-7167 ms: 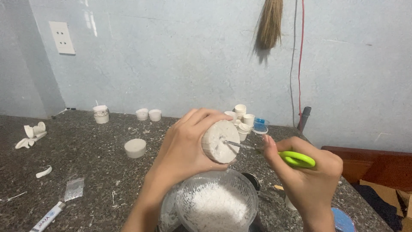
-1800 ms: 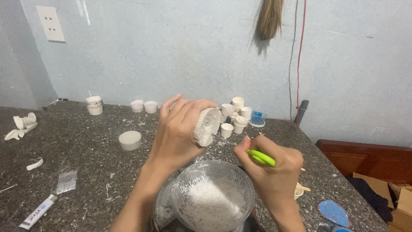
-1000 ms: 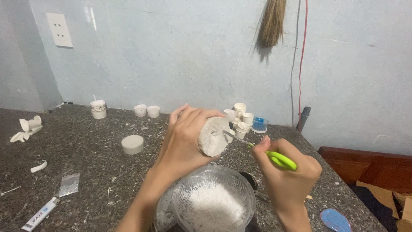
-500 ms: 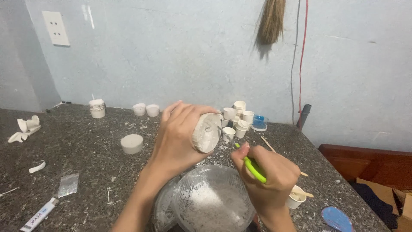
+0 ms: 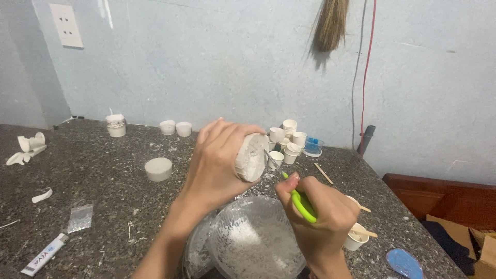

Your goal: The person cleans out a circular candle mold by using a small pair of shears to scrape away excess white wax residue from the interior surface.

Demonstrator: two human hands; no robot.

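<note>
My left hand (image 5: 217,163) grips a round white plaster-like disc (image 5: 251,157), held on edge above a clear bowl (image 5: 253,243) of white powder and shavings. My right hand (image 5: 320,217) is closed around a tool with a bright green handle (image 5: 301,203); its thin metal tip points up toward the disc's face. Both hands hover over the bowl at the near edge of the dark speckled table (image 5: 103,196).
A cluster of small white cups (image 5: 287,139) and a blue-lidded dish (image 5: 313,145) stand behind the hands. A white puck (image 5: 158,169), two cups (image 5: 175,127), a jar (image 5: 116,125), a lighter (image 5: 45,253), a plastic bag (image 5: 80,217), a cup with a wooden stick (image 5: 356,236) and a blue lid (image 5: 404,263) lie around.
The view has shifted slightly. My right hand has dropped and moved left, bringing the green tool's tip closer under the disc. My left hand turned the disc more edge-on.
</note>
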